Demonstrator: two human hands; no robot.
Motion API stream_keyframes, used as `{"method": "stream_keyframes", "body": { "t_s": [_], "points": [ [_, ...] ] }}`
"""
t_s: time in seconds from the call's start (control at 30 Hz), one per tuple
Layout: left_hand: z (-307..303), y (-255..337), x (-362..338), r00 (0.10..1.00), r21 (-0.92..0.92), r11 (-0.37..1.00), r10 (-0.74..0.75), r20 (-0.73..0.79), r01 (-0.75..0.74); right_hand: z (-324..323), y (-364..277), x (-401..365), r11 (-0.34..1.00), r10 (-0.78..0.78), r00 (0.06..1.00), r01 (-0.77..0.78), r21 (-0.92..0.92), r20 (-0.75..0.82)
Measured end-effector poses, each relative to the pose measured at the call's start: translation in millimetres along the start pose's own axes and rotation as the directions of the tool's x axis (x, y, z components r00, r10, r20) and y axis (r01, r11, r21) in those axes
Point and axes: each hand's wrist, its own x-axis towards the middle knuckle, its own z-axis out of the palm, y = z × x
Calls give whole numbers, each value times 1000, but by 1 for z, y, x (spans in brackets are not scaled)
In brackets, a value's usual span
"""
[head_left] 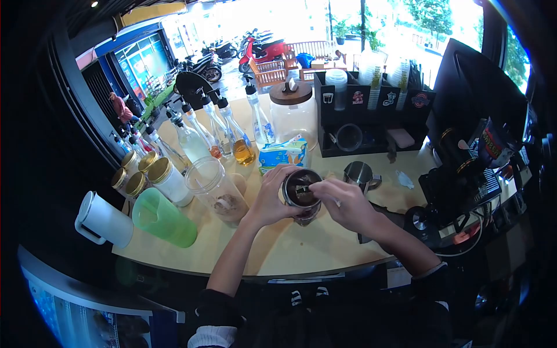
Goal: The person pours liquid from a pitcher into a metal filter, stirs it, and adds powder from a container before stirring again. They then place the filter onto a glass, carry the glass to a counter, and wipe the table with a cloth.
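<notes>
A jar with dark contents [302, 197] stands near the front middle of the wooden counter [278, 258]. My left hand [270, 197] is wrapped round its left side near the rim. Over the right side of the mouth is my right hand [343, 203], its fingers pinched together on something too small to name that reaches into the jar. Behind the jar lies a blue and yellow packet [283, 154]. A metal pitcher [358, 174] is just beyond my right hand. A clear tall container [214, 188] with some brown matter is left of my left hand.
A green pitcher [165, 217] and a white pitcher [104, 219] stand at the left, near gold-lidded jars [168, 177]. Pump bottles [235, 136] line the back left. A wooden-lidded jar [293, 113], a black cup organizer [371, 116] and dark equipment [444, 185] are behind and right.
</notes>
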Motion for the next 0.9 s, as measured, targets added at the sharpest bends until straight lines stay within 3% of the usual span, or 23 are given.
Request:
{"method": "stream_keyframes", "body": {
  "t_s": [0.03,0.1,0.13,0.23,0.27,0.7,0.77,0.9],
  "points": [
    [-1,0,0,1000,12,1000,5,-6,-5,-1,-1,1,1000,-5,1000,4,2,2],
    [-3,-2,-1,1000,28,1000,5,-19,-5,-7,-4,3,979,-197,963,204,-21,183],
    [-3,-4,-2,1000,15,1000,12,-13,-12,-11,-5,4,976,-209,960,217,-23,185],
    [-6,-7,-5,1000,14,1000,6,-14,-6,-20,-11,4,984,-170,981,165,61,88],
    [-6,-7,-5,1000,24,1000,-1,-18,1,-21,-11,3,992,-113,982,104,67,150],
    [-10,-3,-4,1000,28,1000,-10,13,10,-15,4,-2,991,-132,981,133,0,139],
    [-11,-3,-2,997,142,987,81,5,-81,-13,3,-3,989,-145,975,139,47,170],
    [-11,-5,-2,998,75,996,52,36,-55,-16,9,-2,987,-159,972,156,30,175]
  ]
}}
